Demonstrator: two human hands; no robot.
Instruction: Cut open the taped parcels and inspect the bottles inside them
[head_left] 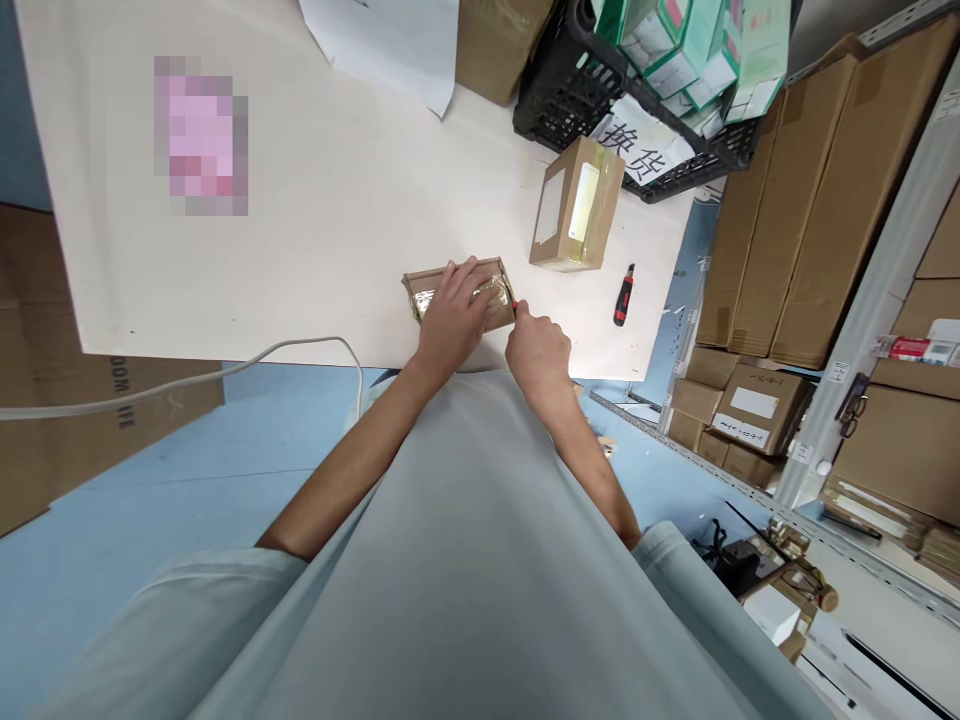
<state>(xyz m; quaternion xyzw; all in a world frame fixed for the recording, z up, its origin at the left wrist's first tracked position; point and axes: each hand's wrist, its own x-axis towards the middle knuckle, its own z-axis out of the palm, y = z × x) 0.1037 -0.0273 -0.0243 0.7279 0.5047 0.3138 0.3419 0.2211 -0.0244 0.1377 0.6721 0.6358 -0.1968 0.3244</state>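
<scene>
A small flat cardboard box (pixel 418 284) with shiny tape across it lies near the front edge of the white table. My left hand (pixel 455 318) rests over its top, fingers bent across the tape and holding it down. My right hand (pixel 538 348) is closed in a fist at the box's right end. A bit of red shows by its fingertips; the rest of what it grips is hidden. To the right, a red and black utility knife (pixel 623 296) lies on the table. Behind it stands a taped carton (pixel 576 205) with white labels.
A black plastic crate (pixel 570 85) with green-and-white boxes (pixel 686 50) stands at the back right. White paper (pixel 397 45) and a brown carton (pixel 496 45) are at the back. A cable (pixel 285 345) crosses the left front edge. Shelves of cartons (pixel 817 210) line the right.
</scene>
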